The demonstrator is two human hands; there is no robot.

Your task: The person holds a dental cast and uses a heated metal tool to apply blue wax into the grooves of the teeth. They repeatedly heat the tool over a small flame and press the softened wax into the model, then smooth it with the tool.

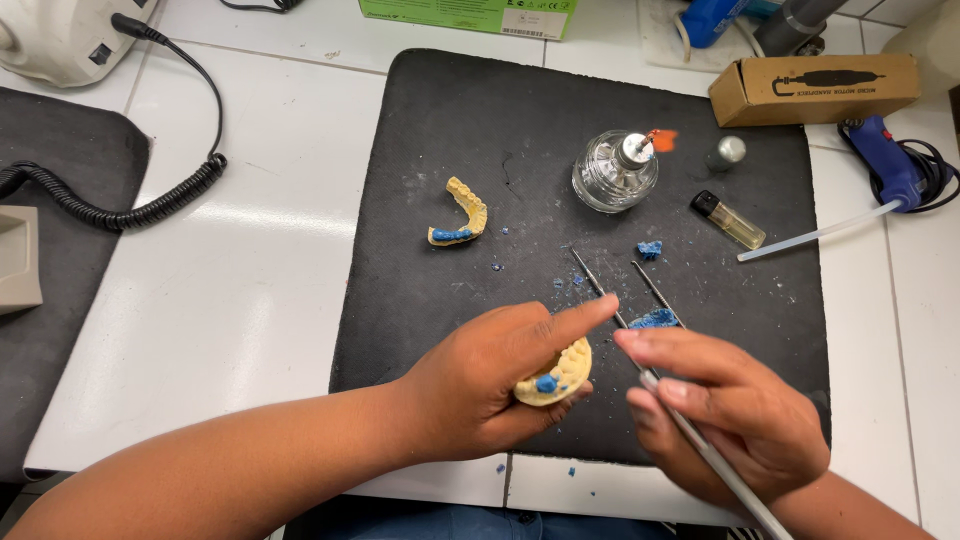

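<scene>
Yellow dental cast [556,377] with blue wax sits gripped in the left hand [490,385], low centre of frame; the right hand [735,415] pinches a thin metal tool [700,445] beside it. Above lie a second cast [462,213] and a glass burner [614,172] on the black mat [440,120].

Left hand [480,385] covers most of the yellow tooth model [556,376]; only its toothed edge and a blue spot show. Metal tool [690,430] runs out of view at the bottom edge, its tip hidden behind the fingers. White machine [60,35] cut off top left. Green box [465,15] cropped by the top edge. Blue crumbs [575,285] too small to make out.
</scene>
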